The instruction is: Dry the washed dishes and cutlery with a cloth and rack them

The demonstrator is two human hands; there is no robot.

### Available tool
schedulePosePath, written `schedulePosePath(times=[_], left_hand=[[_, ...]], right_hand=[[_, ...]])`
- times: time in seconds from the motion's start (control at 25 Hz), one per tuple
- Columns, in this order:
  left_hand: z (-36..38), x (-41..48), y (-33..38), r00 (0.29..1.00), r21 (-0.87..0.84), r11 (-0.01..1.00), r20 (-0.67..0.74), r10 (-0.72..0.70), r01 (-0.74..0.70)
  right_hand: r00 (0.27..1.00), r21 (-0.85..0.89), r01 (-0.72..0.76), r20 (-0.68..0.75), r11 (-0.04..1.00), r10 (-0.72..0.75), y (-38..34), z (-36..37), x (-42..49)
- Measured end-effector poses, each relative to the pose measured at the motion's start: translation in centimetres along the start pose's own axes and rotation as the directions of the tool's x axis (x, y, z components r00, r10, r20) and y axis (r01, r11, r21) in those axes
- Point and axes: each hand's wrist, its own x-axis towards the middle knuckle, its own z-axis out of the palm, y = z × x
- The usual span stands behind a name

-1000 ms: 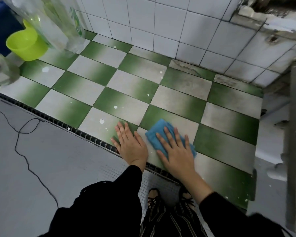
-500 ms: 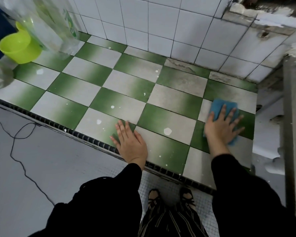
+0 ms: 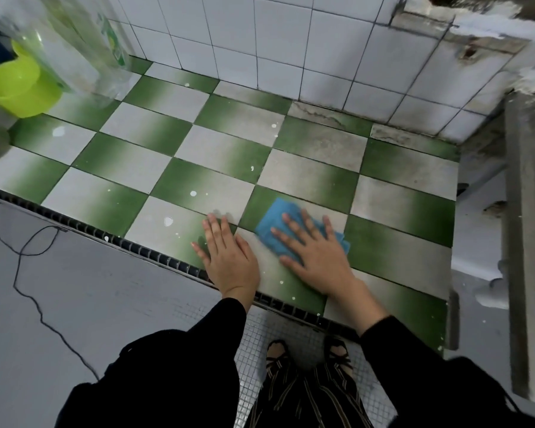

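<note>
A blue cloth (image 3: 274,225) lies flat on the green-and-white tiled counter (image 3: 198,156), near its front edge. My right hand (image 3: 314,251) presses on the cloth with straight, spread fingers. My left hand (image 3: 227,254) rests flat on the tiles just left of the cloth, fingers straight and together. No dishes, cutlery or rack are in view.
A lime-green plastic cup (image 3: 19,88) stands at the far left of the counter beside clear plastic bottles (image 3: 74,44). White wall tiles (image 3: 291,41) close the back. A grey concrete ledge (image 3: 528,211) rises at the right. A thin black cable (image 3: 28,242) trails on the grey floor.
My right hand has slid the blue cloth back left along the counter from the right end to beside my left hand. The left hand has stayed in place.
</note>
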Motion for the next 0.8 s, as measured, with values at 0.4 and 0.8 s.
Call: schedulePosePath(times=[0.4, 0.8], left_hand=[[0.4, 2.0, 4.7, 0.651, -0.197, 0.754, 0.4, 0.645, -0.627], [-0.5, -5.3, 8.0, 0.644, 0.015, 0.808, 0.613, 0.458, -0.589]], right_hand=[[0.828, 0.343, -0.523, -0.012, 0.78, 0.561, -4.5, -0.2, -3.6], [0.861, 0.055, -0.49, 0.187, 0.87, 0.473, 1.6, -1.1, -10.1]])
